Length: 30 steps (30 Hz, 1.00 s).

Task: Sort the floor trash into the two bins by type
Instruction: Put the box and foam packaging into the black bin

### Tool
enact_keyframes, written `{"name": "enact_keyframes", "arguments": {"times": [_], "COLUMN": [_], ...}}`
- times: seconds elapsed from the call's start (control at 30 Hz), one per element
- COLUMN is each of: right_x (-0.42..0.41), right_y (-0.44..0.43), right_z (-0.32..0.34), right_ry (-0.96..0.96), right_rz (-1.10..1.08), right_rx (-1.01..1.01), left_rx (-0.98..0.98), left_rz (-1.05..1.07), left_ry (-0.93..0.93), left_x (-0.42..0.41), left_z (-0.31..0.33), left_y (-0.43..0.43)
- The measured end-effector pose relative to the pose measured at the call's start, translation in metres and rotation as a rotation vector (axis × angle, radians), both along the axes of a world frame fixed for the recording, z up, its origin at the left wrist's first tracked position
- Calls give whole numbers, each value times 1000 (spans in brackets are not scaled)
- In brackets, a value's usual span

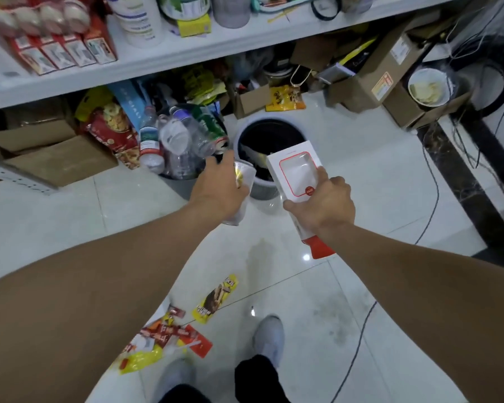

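Observation:
My left hand grips a clear plastic cup with something yellow inside, held between the two bins. My right hand grips a white box with an orange-edged window, tilted over the near rim of the white bin, whose inside is dark. To its left stands a grey bin heaped with plastic bottles and a green can. Snack wrappers lie on the floor by my feet, one of them a yellow wrapper.
A white shelf runs across the top, stocked with boxes and jars. Cardboard boxes and snack bags sit under it. Black cables trail over the tiles on the right. My grey shoes stand at the bottom.

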State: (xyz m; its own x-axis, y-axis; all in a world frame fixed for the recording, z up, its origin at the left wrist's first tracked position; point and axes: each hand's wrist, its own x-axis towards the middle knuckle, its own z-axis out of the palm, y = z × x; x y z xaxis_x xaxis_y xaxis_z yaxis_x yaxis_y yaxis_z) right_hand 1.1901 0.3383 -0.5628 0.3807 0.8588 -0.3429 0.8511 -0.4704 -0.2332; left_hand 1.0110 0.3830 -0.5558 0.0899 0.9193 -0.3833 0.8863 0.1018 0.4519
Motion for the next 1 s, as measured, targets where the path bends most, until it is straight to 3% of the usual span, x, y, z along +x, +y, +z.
{"name": "enact_keyframes", "arguments": {"times": [0.53,1.0], "right_x": [67,83], "right_y": [129,187], "right_z": [-44,-56], "right_ry": [42,31], "right_rz": [-79,-35], "right_rx": [-52,-86], "left_rx": [-116,-147], "left_rz": [15,34], "left_ry": [-54,-40], "left_x": [91,92], "left_z": [-60,-78], "left_y": [131,169]}}
